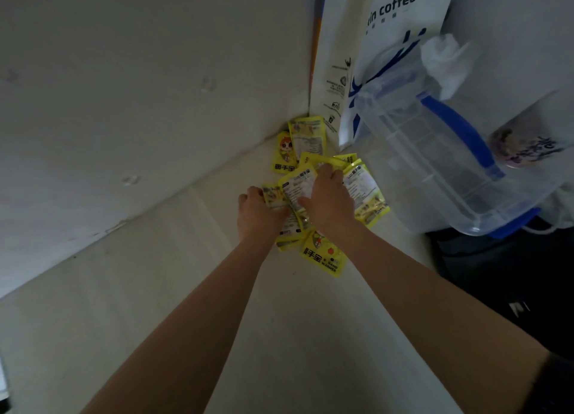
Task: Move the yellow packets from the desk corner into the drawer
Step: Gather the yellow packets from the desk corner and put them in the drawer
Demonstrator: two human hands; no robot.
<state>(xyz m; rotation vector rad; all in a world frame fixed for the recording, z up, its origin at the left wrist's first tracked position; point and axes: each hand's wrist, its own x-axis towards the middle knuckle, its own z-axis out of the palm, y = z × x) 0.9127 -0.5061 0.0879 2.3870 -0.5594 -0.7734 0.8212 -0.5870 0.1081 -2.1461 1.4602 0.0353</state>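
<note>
Several yellow packets [368, 193] lie in a loose pile in the far corner of the pale desk [217, 305]. Two more yellow packets [306, 140] lean against the wall right in the corner. My left hand [257, 214] curls its fingers round the left edge of the pile. My right hand [327, 200] lies on top of the pile, fingers bent over the upper packets and gathering them. One packet [324, 258] sticks out below my right wrist. No drawer is in view.
A white paper coffee bag [397, 15] stands against the wall right of the corner. A clear plastic box with a blue handle [435, 152] sits beside the pile. A printed cup [521, 146] lies further right. A dark object [497, 273] sits at the desk's right edge.
</note>
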